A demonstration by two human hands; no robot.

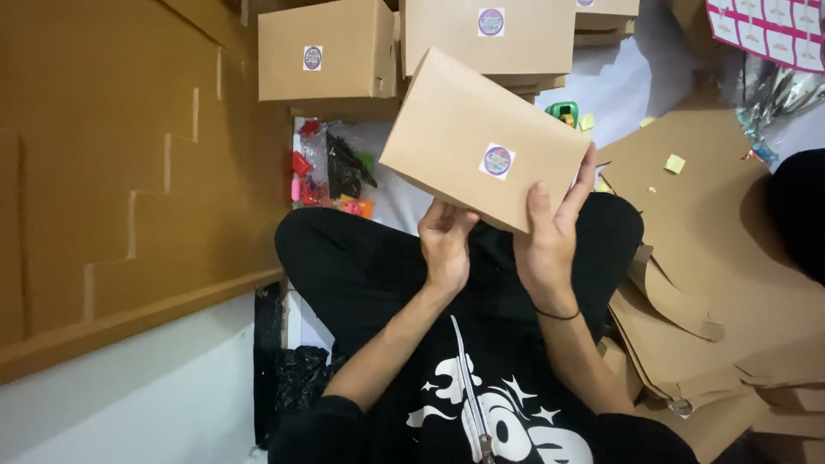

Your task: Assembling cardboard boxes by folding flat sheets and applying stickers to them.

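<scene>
**Box held up over the lap, both hands on its near edge**

Here the closed brown cardboard box (481, 137) is held tilted above the person's crossed legs, its round purple sticker (497, 161) facing up. Right hand (550, 236): grip closed around the near right corner, thumb flat on top and fingers up the side, likely to steady the box. Left hand (445, 241): fingers curled under the near edge, touching it from below; how firmly it clasps, I cannot tell. Beyond the box, more stickered boxes (326, 51) are stacked, within reach. A clear bag of colourful small items (331, 167) lies on the floor just left. Flat cardboard blanks (713, 258) pile up at the right.
</scene>
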